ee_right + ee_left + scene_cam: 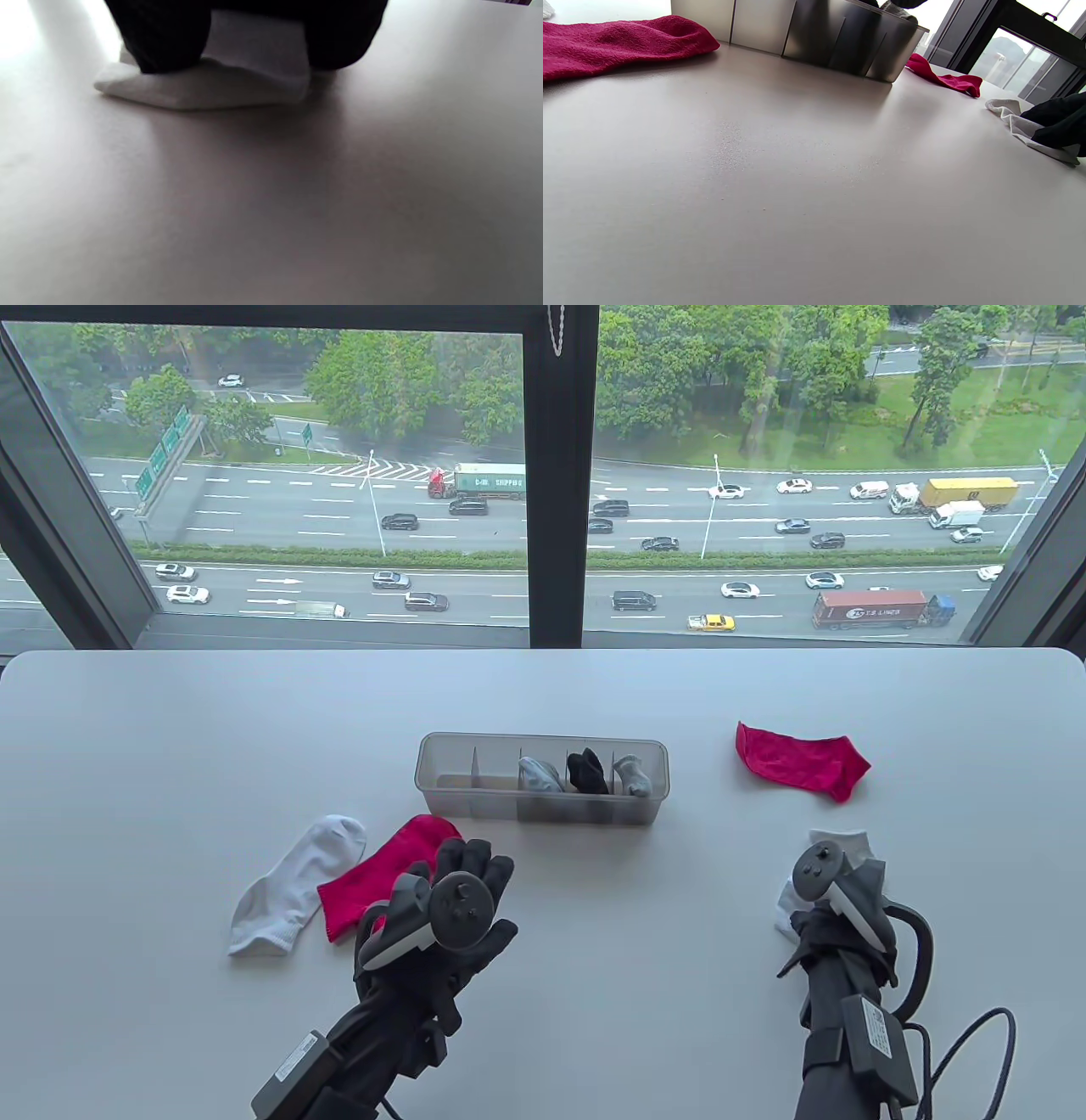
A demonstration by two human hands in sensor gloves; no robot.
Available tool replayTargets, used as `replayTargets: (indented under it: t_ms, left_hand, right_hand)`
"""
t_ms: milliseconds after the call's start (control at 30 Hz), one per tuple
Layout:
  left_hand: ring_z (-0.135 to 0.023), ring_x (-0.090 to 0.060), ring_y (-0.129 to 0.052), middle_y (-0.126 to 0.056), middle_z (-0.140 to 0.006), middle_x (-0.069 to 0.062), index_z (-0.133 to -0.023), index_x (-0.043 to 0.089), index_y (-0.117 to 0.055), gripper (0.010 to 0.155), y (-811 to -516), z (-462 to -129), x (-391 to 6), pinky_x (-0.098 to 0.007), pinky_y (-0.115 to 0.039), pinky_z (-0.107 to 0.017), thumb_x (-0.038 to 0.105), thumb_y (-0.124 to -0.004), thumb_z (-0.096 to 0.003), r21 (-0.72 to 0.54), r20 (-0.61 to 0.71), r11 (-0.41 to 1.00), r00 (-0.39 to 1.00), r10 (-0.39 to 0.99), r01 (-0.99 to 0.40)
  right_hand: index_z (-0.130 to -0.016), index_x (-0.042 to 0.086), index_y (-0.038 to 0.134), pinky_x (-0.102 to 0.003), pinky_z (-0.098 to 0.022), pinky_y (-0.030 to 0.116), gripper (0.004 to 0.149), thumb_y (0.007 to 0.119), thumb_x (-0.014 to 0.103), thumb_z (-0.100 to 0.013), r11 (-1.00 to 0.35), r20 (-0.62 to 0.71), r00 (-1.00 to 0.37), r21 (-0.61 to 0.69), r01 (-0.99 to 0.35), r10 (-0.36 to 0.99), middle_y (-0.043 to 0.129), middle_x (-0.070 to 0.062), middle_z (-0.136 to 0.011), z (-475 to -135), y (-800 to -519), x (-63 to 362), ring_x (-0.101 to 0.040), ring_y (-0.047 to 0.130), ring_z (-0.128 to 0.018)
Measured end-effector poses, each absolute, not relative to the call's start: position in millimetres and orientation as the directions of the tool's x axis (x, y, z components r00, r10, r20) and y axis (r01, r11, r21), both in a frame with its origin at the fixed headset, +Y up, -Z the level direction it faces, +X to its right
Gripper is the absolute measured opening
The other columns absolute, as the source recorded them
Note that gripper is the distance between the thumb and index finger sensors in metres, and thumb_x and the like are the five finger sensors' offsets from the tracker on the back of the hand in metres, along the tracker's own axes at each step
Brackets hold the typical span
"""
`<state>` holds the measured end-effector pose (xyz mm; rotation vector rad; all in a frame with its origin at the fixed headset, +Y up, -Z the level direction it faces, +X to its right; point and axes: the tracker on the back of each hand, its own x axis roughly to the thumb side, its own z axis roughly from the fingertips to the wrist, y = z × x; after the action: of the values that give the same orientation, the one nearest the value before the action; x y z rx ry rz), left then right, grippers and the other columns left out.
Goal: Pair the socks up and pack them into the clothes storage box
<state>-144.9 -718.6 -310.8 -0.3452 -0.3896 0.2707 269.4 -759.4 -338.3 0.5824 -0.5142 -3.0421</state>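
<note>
A clear divided storage box (475, 791) stands mid-table; its three right compartments hold a grey sock (540, 774), a black sock (587, 770) and another grey sock (633, 775). Left of it lie a white sock (288, 891) and a red sock (382, 875). My left hand (475, 861) hovers with straight, spread fingers over that red sock's right end. A second red sock (802, 763) lies at the right. Below it, my right hand (844, 899) is on a second white sock (842, 843). In the right wrist view, dark fingers (161, 38) pinch this sock (220, 89).
The white table (645, 984) runs up to a large window at the back. The box's two left compartments (448, 768) hold nothing. Cables trail from the right forearm (959, 1052) near the table's front edge.
</note>
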Motion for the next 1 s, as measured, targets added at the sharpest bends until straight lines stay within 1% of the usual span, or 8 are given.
replayTargets:
  t_ms: [133,267,533,633,733,800,900,1000]
  left_hand:
    - [-0.111,-0.048,-0.008,-0.01,-0.12,-0.018,-0.113,0.017,-0.017,0.068,-719.3,-310.0,-147.6,-0.071,-0.018,-0.075,0.041,-0.052,-0.0607,-0.444,0.27,0.808,0.802,0.532,-0.387]
    - [-0.109,-0.057,-0.031,-0.026,-0.119,-0.029,-0.114,0.008,-0.023,0.068,-727.8,-311.9,-153.1,-0.073,-0.033,-0.074,0.041,-0.05,-0.0607,-0.549,0.125,0.563,0.605,0.786,-0.618]
    - [-0.103,-0.058,-0.05,-0.037,-0.115,-0.034,-0.113,0.003,-0.024,0.083,-751.6,-311.6,-150.4,-0.072,-0.047,-0.072,0.055,-0.06,-0.0586,-0.614,-0.169,-0.094,0.015,0.985,-0.784]
    - [-0.093,-0.057,-0.069,-0.06,-0.109,-0.029,-0.108,0.007,-0.051,0.059,-748.5,-312.6,-160.4,-0.068,-0.062,-0.068,0.032,-0.068,-0.0579,-0.415,-0.122,0.035,0.093,0.988,-0.909]
    - [-0.084,-0.049,-0.085,-0.078,-0.1,-0.023,-0.1,0.012,-0.067,0.043,-740.3,-315.8,-166.8,-0.063,-0.072,-0.063,0.021,-0.063,-0.0577,-0.395,-0.036,0.1,0.124,0.992,-0.913]
    - [-0.081,-0.047,-0.088,-0.081,-0.097,-0.022,-0.099,0.014,-0.069,0.042,-735.1,-316.4,-165.8,-0.063,-0.073,-0.062,0.021,-0.064,-0.0572,-0.44,-0.001,0.098,0.11,0.994,-0.892]
    - [-0.081,-0.046,-0.088,-0.083,-0.096,-0.02,-0.099,0.019,-0.071,0.041,-728.1,-315.9,-154.8,-0.064,-0.071,-0.064,0.021,-0.065,-0.0576,-0.588,0.068,0.136,0.119,0.991,-0.798]
    - [-0.084,-0.045,-0.087,-0.084,-0.098,-0.017,-0.098,0.023,-0.072,0.04,-721.4,-312.0,-143.0,-0.064,-0.07,-0.065,0.02,-0.067,-0.0583,-0.645,0.127,0.21,0.168,0.978,-0.735]
  right_hand:
    - [-0.094,0.012,0.072,-0.026,-0.044,0.085,0.043,0.076,0.035,-0.058,-0.95,-0.287,-0.957,0.281,-0.133,0.049,0.085,-0.012,-0.078,-338.1,-755.2,232.3,-0.018,0.094,-0.06]
    - [-0.093,0.012,0.072,-0.026,-0.042,0.086,0.042,0.077,0.036,-0.059,-0.916,-0.148,-0.918,0.116,-0.385,0.367,0.088,-0.012,-0.076,-333.5,-735.5,164.1,-0.018,0.096,-0.057]
    - [-0.096,0.017,0.071,-0.031,-0.053,0.084,0.042,0.076,0.036,-0.058,-0.84,0.37,-0.762,0.113,-0.53,0.531,0.086,-0.009,-0.085,-291.7,-706.1,40.7,-0.021,0.093,-0.071]
    - [-0.104,0.013,0.064,-0.041,-0.063,0.077,0.047,0.071,0.03,-0.061,-0.796,0.403,-0.688,0.254,-0.549,0.603,0.075,-0.015,-0.098,-288.5,-710.5,39.1,-0.031,0.082,-0.086]
    - [-0.096,0.024,0.07,-0.04,-0.061,0.078,0.038,0.073,0.035,-0.06,-0.793,0.352,-0.726,0.092,-0.602,0.591,0.08,-0.01,-0.093,-291.8,-711.9,61.5,-0.03,0.084,-0.083]
    - [-0.11,0.01,0.045,-0.052,-0.069,0.066,0.07,0.074,0.045,-0.056,-0.798,0.339,-0.736,0.083,-0.597,0.586,0.057,-0.024,-0.107,-299.6,-711.7,77.0,-0.043,0.064,-0.095]
    - [-0.112,0.006,-0.002,-0.074,-0.07,0.036,0.103,0.069,0.055,-0.055,-0.649,0.315,-0.568,0.409,-0.642,0.76,0.001,-0.041,-0.111,-313.6,-718.2,95.5,-0.063,0.014,-0.099]
    - [-0.109,0.018,-0.008,-0.077,-0.068,0.021,0.104,0.073,0.052,-0.055,-0.385,0.193,-0.345,0.641,-0.664,0.918,-0.012,-0.041,-0.107,-319.6,-729.6,100.2,-0.065,-0.004,-0.094]
